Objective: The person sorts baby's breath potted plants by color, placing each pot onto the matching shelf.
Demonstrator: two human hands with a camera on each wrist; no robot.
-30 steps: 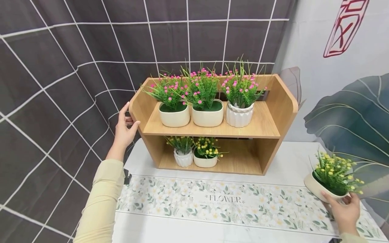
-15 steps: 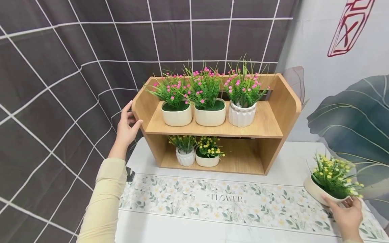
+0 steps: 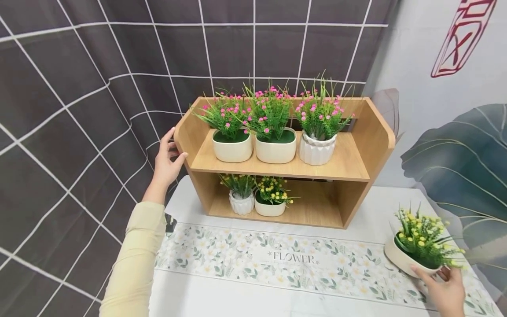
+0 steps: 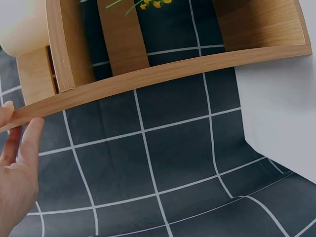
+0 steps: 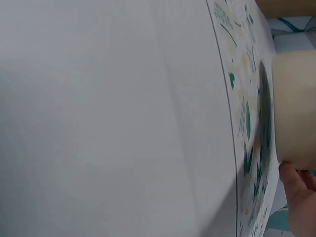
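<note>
At the right in the head view, my right hand (image 3: 443,288) pinches the near end of an oval cream pot (image 3: 405,259) with yellow artificial flowers (image 3: 421,235). The pot is tilted; in the right wrist view the pot's side (image 5: 296,108) stands over a dark shadow on the cloth. My left hand (image 3: 167,163) grips the left side panel of a two-tier wooden shelf (image 3: 366,149), thumb on one face and fingers on the other in the left wrist view. Two yellow-flowered pots, one fluted white (image 3: 241,204) and one oval cream (image 3: 270,208), sit at the lower tier's left.
Across the upper tier stand two oval cream pots (image 3: 233,150) and a fluted white pot (image 3: 318,150), all with pink flowers. A floral runner (image 3: 293,264) lies along the white table (image 3: 222,297). Dark gridded cloth (image 3: 158,48) hangs behind and at the left.
My right hand has brought the yellow-flowered pot slightly left and nearer to me. My left hand keeps its grip on the shelf; the head view has shifted slightly.
</note>
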